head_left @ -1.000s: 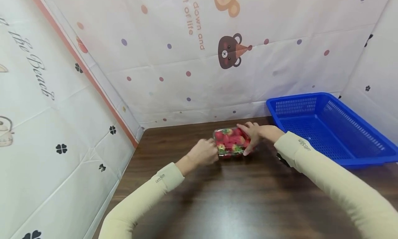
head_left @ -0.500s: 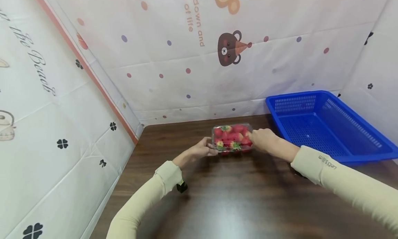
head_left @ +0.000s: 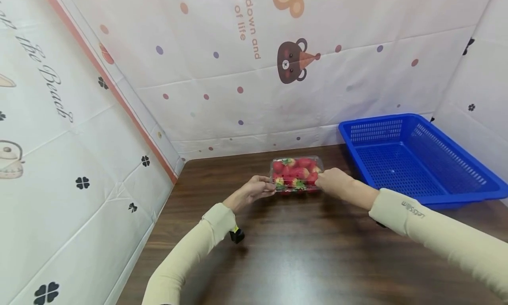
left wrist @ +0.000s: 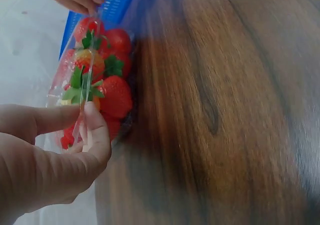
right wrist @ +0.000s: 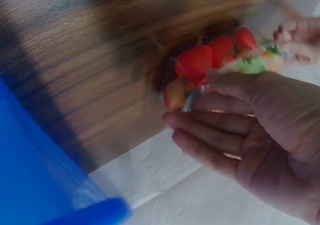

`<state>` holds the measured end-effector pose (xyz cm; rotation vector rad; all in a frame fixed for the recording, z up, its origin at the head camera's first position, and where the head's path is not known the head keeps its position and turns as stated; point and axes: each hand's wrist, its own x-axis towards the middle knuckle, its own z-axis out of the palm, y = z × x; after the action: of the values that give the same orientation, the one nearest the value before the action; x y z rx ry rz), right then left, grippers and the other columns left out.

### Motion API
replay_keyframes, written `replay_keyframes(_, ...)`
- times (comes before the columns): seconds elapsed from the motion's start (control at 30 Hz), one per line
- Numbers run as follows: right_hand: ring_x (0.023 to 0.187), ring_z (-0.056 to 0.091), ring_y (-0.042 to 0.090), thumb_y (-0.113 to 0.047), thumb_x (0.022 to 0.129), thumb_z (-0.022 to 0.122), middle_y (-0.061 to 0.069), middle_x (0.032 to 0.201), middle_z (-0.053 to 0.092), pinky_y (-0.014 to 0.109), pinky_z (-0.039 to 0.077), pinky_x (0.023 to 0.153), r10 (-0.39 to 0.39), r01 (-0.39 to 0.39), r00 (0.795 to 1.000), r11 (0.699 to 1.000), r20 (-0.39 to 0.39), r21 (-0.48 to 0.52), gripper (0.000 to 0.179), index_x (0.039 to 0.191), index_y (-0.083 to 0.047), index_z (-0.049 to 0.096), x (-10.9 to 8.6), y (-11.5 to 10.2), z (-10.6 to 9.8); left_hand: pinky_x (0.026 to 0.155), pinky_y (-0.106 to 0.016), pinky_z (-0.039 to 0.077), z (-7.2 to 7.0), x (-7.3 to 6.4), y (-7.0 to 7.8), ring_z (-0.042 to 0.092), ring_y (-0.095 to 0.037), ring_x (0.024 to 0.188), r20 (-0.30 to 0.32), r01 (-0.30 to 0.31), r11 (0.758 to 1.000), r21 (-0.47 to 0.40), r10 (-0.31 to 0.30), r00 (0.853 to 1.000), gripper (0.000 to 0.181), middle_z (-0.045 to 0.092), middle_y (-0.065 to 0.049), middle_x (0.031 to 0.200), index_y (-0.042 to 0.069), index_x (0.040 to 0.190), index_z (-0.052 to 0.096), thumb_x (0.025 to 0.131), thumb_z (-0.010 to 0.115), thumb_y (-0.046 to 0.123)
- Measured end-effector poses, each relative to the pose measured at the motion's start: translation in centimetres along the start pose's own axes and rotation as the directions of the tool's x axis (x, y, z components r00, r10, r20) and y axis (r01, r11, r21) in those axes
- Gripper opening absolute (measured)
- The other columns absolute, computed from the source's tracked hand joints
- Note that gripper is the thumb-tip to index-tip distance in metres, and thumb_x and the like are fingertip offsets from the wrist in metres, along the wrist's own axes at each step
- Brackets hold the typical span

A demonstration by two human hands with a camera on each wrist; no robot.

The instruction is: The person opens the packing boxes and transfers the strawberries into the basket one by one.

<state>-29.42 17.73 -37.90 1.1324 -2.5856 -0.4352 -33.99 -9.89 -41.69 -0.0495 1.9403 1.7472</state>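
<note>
A clear plastic clamshell of strawberries sits on the brown table near the back wall. Red berries with green leaves show through its lid. At its left end my left hand pinches the rim between thumb and fingers; the left wrist view shows this grip up close. My right hand holds the clamshell's right front corner. In the right wrist view, thumb and forefinger of that hand meet at the plastic edge, while its other fingers extend loosely. The exact fingertip contact there is blurred.
A blue perforated basket stands on the table at the right, close to the right forearm. White printed sheeting rises behind and at the sides. Brown tabletop lies in front of the clamshell.
Over the last second the right hand shifted from the clamshell's top right side to its front corner. The left hand's fingers changed from a fist-like shape to a pinch. Little has moved since.
</note>
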Motion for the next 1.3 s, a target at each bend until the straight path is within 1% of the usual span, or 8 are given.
replay_keyframes(0.1,0.056,0.063,0.018,-0.008,0.079,0.075,-0.001,0.064,0.065,0.033,0.054,0.048,-0.044,0.031,0.994,0.992,-0.100,-0.125,0.026,0.061,-0.018,0.060,0.5,-0.6,0.8,0.114,-0.048,0.046,0.0,0.1,-0.1,0.063,-0.015,0.090,-0.004,0.002,1.000,0.025,-0.002,1.000,0.041,0.061,-0.009,0.101,-0.012,0.140,0.049,0.100,0.056,-0.004)
replay_keyframes(0.23,0.053,0.058,0.014,-0.010,0.075,0.079,-0.005,0.063,0.065,0.030,0.051,0.047,-0.108,0.078,0.988,0.968,-0.114,-0.239,0.026,0.059,-0.022,0.062,1.3,-0.8,1.1,0.112,-0.046,0.048,0.1,0.2,-0.1,0.062,-0.015,0.089,-0.005,-0.004,0.998,0.058,0.005,1.000,0.040,0.060,-0.008,0.102,-0.011,0.140,0.050,0.100,0.056,-0.003)
replay_keyframes(0.57,0.057,0.060,0.016,-0.012,0.072,0.081,-0.003,0.068,0.066,0.033,0.052,0.050,-0.173,0.168,0.985,0.963,-0.005,-0.211,0.023,0.063,-0.021,0.062,2.6,0.7,0.9,0.094,-0.035,0.052,0.3,0.4,0.0,0.062,-0.013,0.085,-0.036,-0.024,0.995,0.101,0.028,0.999,0.043,0.062,-0.006,0.098,-0.008,0.141,0.051,0.099,0.059,-0.001)
replay_keyframes(0.7,0.059,0.063,0.019,-0.013,0.070,0.080,0.000,0.069,0.067,0.036,0.055,0.053,-0.158,0.165,0.985,0.979,0.062,-0.123,0.020,0.064,-0.018,0.061,3.3,1.2,0.7,0.091,-0.032,0.055,0.5,0.4,-0.4,0.063,-0.011,0.085,-0.077,-0.057,0.989,0.134,0.068,0.995,0.048,0.065,-0.010,0.106,-0.008,0.143,0.050,0.097,0.061,-0.001)
replay_keyframes(0.83,0.064,0.064,0.023,-0.017,0.071,0.081,0.004,0.072,0.066,0.041,0.058,0.059,-0.086,0.078,0.984,0.995,0.153,0.054,0.022,0.068,-0.014,0.059,4.1,2.5,-0.4,0.096,-0.036,0.056,0.7,0.2,-0.8,0.065,-0.012,0.088,-0.111,-0.068,0.986,0.155,0.086,0.990,0.052,0.064,-0.016,0.119,-0.009,0.145,0.047,0.097,0.062,0.000)
replay_keyframes(1.0,0.065,0.060,0.022,-0.020,0.078,0.079,0.006,0.074,0.063,0.044,0.059,0.063,0.007,-0.052,0.972,0.981,0.234,0.186,0.021,0.074,-0.012,0.060,5.0,4.8,-2.4,0.099,-0.038,0.056,0.6,0.2,-0.9,0.068,-0.014,0.091,-0.109,-0.063,0.987,0.148,0.079,0.991,0.052,0.066,-0.023,0.126,-0.009,0.145,0.047,0.097,0.064,0.003)
replay_keyframes(1.17,0.073,0.066,0.027,-0.018,0.083,0.071,0.011,0.083,0.066,0.049,0.060,0.068,0.105,-0.160,0.952,0.972,0.288,0.173,0.013,0.084,-0.008,0.063,5.9,6.9,-4.4,0.101,-0.039,0.056,0.6,0.7,-1.0,0.069,-0.013,0.089,-0.074,-0.063,0.988,0.144,0.074,0.994,0.049,0.069,-0.017,0.115,-0.009,0.142,0.050,0.097,0.066,0.003)
replay_keyframes(1.3,0.076,0.069,0.036,-0.016,0.088,0.065,0.018,0.086,0.069,0.056,0.059,0.068,0.283,-0.311,0.940,0.940,0.192,0.137,0.014,0.086,-0.003,0.066,6.8,8.0,-5.3,0.101,-0.040,0.056,0.2,1.0,-0.7,0.069,-0.014,0.089,-0.061,-0.088,0.984,0.154,0.098,0.993,0.046,0.072,-0.014,0.106,-0.010,0.137,0.053,0.096,0.067,0.005)
